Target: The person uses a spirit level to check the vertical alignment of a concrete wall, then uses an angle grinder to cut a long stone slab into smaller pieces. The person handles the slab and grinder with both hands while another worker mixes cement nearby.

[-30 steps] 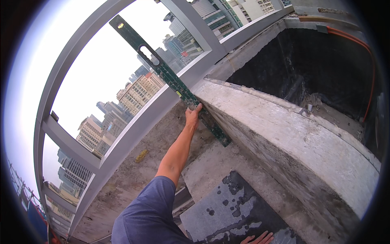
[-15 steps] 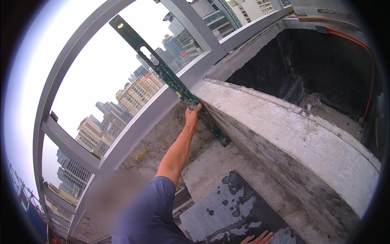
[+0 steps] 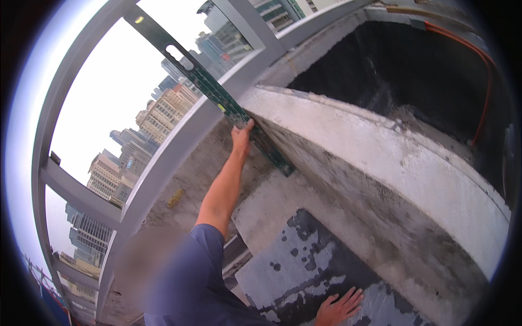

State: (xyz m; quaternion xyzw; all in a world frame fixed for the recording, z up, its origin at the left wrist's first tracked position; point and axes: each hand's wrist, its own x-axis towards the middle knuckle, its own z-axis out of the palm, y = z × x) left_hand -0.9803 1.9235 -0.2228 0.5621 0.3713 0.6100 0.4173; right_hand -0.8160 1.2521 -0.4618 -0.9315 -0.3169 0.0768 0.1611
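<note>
**One hand holds a long green level by the wall, and one hand rests on a slab**

The big thing here is a thick grey concrete wall (image 3: 375, 141) with a pale top, so every place is told from it. A long green level (image 3: 209, 89) is at the far end of the wall, on its left side. It looks right up against the wall, but I cannot tell if it touches all the way down. Its top part sticks up higher than the wall. It has a little yellow bubble window (image 3: 139, 20) near its top end.

The left hand (image 3: 242, 136) is beside the far end of the wall. Its fingers are closed around the lower part of the level, with the thumb on the side we can see. A blue sleeve (image 3: 215, 255) covers the upper arm, to the left of the wall.

The right hand (image 3: 338, 309) is on the left side of the wall, near us. Its fingers are spread out flat and grip nothing. The palm lies on a grey slab (image 3: 261, 277) with dark blotches, which is low down beside the wall.

On the right side of the wall is a deep black pit (image 3: 413, 65), with an orange cable (image 3: 459, 37) hanging along it. A grey metal frame (image 3: 168, 163) runs past the wall's far end, and tall buildings (image 3: 163, 111) are far beyond it.
</note>
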